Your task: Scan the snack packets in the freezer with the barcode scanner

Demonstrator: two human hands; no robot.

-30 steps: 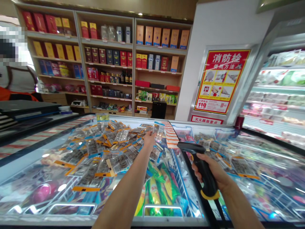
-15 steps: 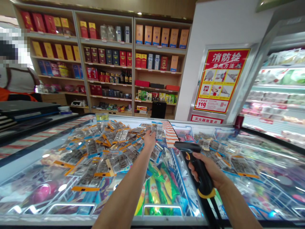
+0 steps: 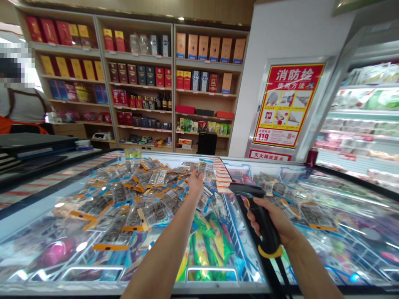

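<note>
The packet (image 3: 207, 170) was pinched at its edge by the left hand (image 3: 195, 183), close beside the striped strip (image 3: 223, 175) — and there, the scanner (image 3: 267, 228) was gripped by the right hand (image 3: 282, 224). A flat, still, uncovered face was judged best for aiming.

Bright indoor light, streaky glare on glass (image 3: 364, 192), edges stretched

On the scanner (image 3: 268, 233), reads as smooth black plastic, mostly matt. Left of the scanner, on the packets (image 3: 157, 178), shows as glossy, crinkled film. Farther left, on the freezer lid (image 3: 75, 231), resembles smooth, reflective glass. Well beyond the scanner, on the shelving (image 3: 202, 100), appears as matt wood; beyond and right, on the sign frame (image 3: 320, 97), looks like silvery metal.
</note>
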